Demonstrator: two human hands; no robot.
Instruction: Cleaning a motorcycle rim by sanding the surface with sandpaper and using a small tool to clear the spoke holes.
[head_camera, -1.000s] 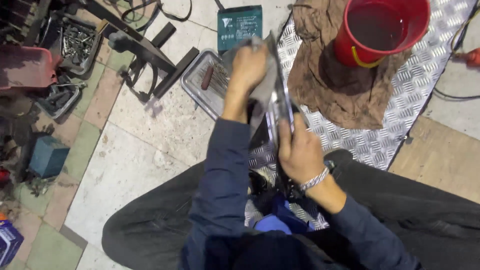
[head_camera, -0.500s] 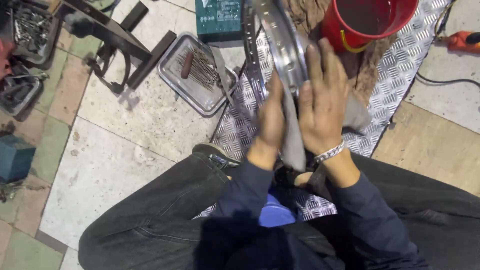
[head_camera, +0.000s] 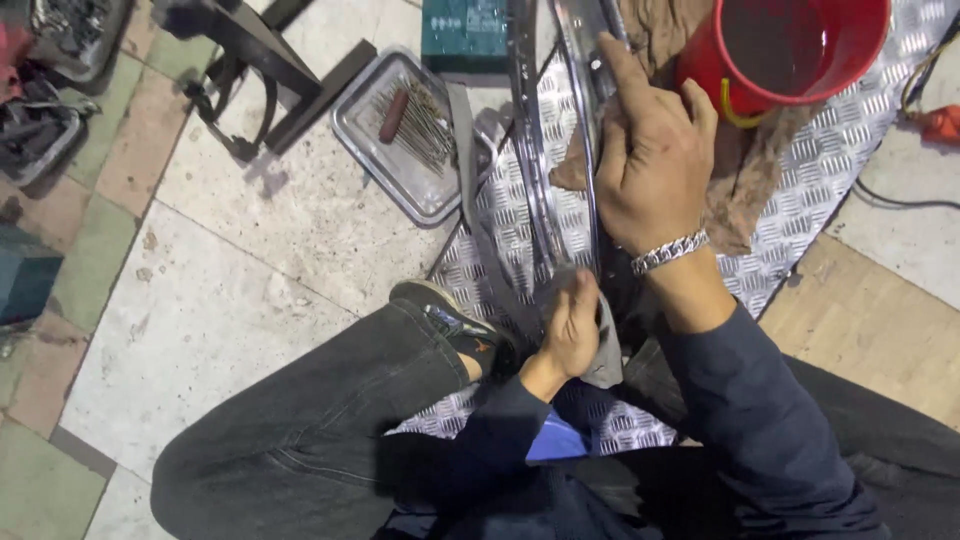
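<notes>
The right hand (head_camera: 655, 165) lies spread over the upper stretch of a shiny metal wheel rim (head_camera: 560, 130) that stands on edge between the knees — its fingers (head_camera: 625, 75) long and open against the metal, pressing rather than gripping. Below them, the left hand (head_camera: 572, 325) has its fingers curled tight around a grey rag (head_camera: 606, 345) held against the rim's lower part. Just beyond the right fingers stands a red bucket (head_camera: 800, 50) on a brown cloth (head_camera: 745, 170); off to their left lies a metal tray (head_camera: 400, 135) of spokes.

The left hand (head_camera: 572, 330) has slid down the rim (head_camera: 560, 120) with the cloth (head_camera: 604, 352).
</notes>
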